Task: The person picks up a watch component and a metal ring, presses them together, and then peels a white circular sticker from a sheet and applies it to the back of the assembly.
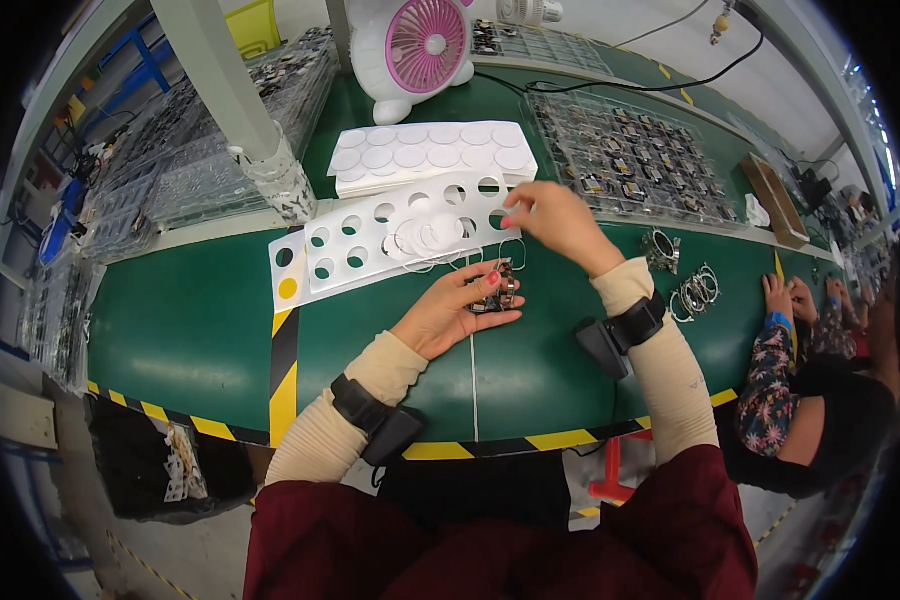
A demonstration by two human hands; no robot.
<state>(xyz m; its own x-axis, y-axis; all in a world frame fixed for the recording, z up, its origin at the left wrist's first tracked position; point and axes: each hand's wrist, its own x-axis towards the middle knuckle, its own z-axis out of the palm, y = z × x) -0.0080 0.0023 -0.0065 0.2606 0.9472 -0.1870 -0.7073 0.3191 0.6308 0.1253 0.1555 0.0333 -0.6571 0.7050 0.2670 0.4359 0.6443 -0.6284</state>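
My left hand [452, 308] is closed around a small electronic assembly [503, 290] with dark and coppery parts, held just above the green table. Thumb and fingertips of my right hand [562, 222] are pinched together at the right end of a white sheet with round punched holes [375, 228]; whatever they pinch is too small to make out. Several loose white discs and thin rings [438, 236] lie on that sheet, close to my left hand. Behind it rests a stack of white sheets with round stickers [432, 155].
Metal ring-shaped parts [698, 292] lie right of my right hand. Clear trays of small parts [625, 150] stand behind, near a white and pink fan [410, 55]. A grey post [225, 90] rises at left. Another person's hands [785, 297] rest at the right.
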